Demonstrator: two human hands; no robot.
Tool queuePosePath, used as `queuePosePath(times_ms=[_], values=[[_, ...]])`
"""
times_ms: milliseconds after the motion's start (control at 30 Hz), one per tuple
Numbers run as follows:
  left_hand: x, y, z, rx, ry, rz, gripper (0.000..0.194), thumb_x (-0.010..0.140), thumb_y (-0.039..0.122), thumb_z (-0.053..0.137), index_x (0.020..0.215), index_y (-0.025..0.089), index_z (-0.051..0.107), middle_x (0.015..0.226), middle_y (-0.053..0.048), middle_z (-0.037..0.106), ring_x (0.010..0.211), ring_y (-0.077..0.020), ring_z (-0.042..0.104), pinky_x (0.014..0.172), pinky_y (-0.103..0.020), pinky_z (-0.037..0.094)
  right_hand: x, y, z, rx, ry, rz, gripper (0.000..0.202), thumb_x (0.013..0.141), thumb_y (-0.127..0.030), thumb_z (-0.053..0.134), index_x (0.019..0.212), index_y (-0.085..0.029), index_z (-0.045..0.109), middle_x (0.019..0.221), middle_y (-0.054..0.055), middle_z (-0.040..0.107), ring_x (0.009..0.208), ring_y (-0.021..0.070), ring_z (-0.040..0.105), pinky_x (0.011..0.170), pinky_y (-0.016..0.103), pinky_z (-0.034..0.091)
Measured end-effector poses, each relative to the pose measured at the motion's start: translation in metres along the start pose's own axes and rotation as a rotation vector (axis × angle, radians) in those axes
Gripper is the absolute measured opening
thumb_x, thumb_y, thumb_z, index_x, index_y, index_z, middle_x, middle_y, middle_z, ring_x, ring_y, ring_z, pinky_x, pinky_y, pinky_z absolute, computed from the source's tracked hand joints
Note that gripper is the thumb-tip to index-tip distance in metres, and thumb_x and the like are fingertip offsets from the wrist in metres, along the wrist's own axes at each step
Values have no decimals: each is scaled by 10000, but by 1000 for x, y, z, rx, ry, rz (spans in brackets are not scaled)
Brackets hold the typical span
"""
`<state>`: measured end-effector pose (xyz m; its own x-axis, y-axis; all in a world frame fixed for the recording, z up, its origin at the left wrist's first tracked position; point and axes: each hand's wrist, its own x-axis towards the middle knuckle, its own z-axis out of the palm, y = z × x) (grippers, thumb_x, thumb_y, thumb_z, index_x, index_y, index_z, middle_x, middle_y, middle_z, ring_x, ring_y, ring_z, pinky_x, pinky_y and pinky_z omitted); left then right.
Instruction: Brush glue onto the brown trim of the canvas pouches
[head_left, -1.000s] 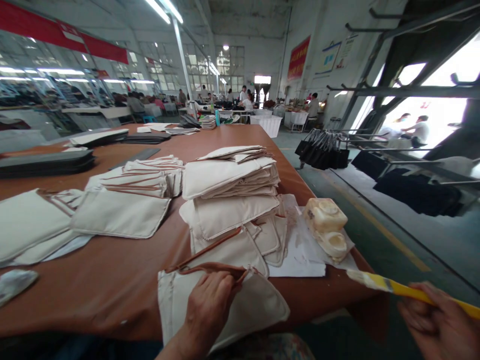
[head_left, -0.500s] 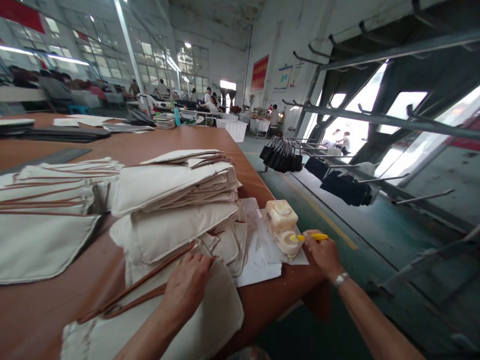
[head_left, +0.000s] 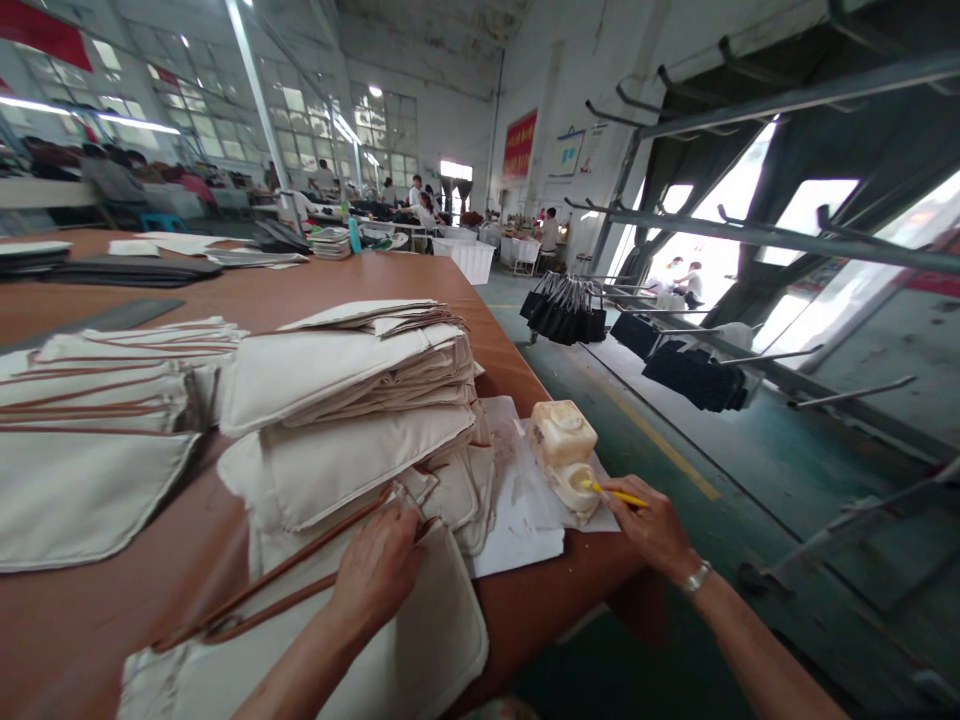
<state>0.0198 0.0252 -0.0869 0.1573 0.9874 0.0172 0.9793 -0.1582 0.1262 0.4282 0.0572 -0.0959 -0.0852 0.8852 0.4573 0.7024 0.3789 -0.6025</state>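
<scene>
My left hand [head_left: 381,562] is closed on the brown-trimmed edge of a cream fabric bag piece [head_left: 435,620] at the table's near edge. The edge gapes open to the left of the hand. My right hand [head_left: 651,520] pinches a slim yellow brush [head_left: 626,496]. Its tip rests in the round cup of a cream plastic glue pot [head_left: 564,432], where the tip's shape is hard to make out. The pot stands on white paper [head_left: 517,530] at the table corner. Beyond my left hand rises a stack of similar cream pieces [head_left: 352,370].
More cream pieces [head_left: 90,490] with brown edging lie to the left on the brown-covered table [head_left: 390,275]. Dark flat sheets [head_left: 135,271] lie farther back. A metal rack [head_left: 750,235] with hanging black bags [head_left: 566,312] stands to the right. Other people sit at work in the distance.
My right hand has shifted slightly right and down, and the yellow brush now slants with its tip in the pot's cup. My left hand has hardly moved.
</scene>
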Motion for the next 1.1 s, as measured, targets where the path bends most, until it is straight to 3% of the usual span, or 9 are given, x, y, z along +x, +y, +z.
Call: queuePosePath(times_ms=[133, 233, 367, 433, 533, 667, 900, 1000, 1100], values=[[-7, 0, -6, -76, 26, 20, 212, 951, 292, 525, 826, 239, 687, 934, -74, 681, 937, -274, 661, 786, -355, 469, -10, -12, -6, -3, -40, -61, 271, 982, -451, 565, 951, -245, 739, 925, 78, 688, 859, 269, 660, 794, 377, 515], [-20, 4, -17, -74, 36, 11, 178, 950, 250, 534, 866, 244, 692, 939, -60, 690, 947, -267, 660, 787, -343, 455, -19, -17, -13, -6, -43, -83, 239, 980, -423, 581, 915, -245, 726, 906, 62, 679, 839, 255, 655, 781, 364, 502], [-39, 11, -31, -126, 11, -53, 163, 947, 240, 536, 861, 238, 675, 902, -44, 688, 902, -248, 658, 706, -300, 407, -29, -34, -18, -11, 126, 75, 279, 964, -484, 605, 967, -232, 726, 964, 61, 694, 842, 249, 660, 793, 355, 501], [-45, 12, -34, -259, -4, -70, 155, 940, 247, 540, 865, 236, 674, 889, -31, 683, 840, -213, 651, 666, -274, 371, -33, -55, -14, 148, 216, 249, 330, 944, -527, 642, 1021, -215, 716, 896, 61, 686, 739, 223, 641, 696, 325, 510], [-50, 9, -28, -547, -17, -52, 130, 894, 248, 580, 816, 217, 679, 839, -11, 674, 793, -179, 624, 671, -255, 362, -37, -101, 4, 694, 275, 464, 371, 881, -526, 753, 1037, -198, 675, 737, 22, 609, 581, 149, 526, 512, 235, 442], [-51, 3, -13, -917, -54, -89, 144, 826, 305, 636, 837, 185, 716, 809, -10, 672, 799, -188, 609, 705, -255, 398, -43, -155, 36, 1040, 186, 496, 346, 839, -455, 833, 954, -189, 643, 650, -20, 519, 515, 98, 429, 442, 177, 351], [-58, 6, -19, -1157, -123, -148, 261, 759, 374, 679, 854, 139, 741, 810, -34, 690, 783, -193, 583, 721, -272, 417, -42, -177, 76, 713, 16, 258, 363, 960, -538, 645, 889, -182, 636, 604, -15, 509, 521, 150, 464, 474, 245, 389], [-61, 8, -25, -1193, -125, -150, 279, 744, 389, 694, 847, 134, 743, 803, -35, 691, 784, -193, 582, 727, -274, 418, -35, -173, 82, 590, 52, 199, 392, 958, -561, 629, 869, -179, 642, 605, -4, 535, 545, 168, 503, 530, 268, 429], [-63, 9, -25, -1215, -108, -168, 268, 736, 387, 706, 819, 135, 735, 775, -28, 676, 759, -185, 575, 708, -271, 416, -33, -169, 80, 578, 143, 257, 371, 965, -546, 635, 931, -176, 644, 625, -4, 547, 557, 178, 521, 536, 273, 430]])
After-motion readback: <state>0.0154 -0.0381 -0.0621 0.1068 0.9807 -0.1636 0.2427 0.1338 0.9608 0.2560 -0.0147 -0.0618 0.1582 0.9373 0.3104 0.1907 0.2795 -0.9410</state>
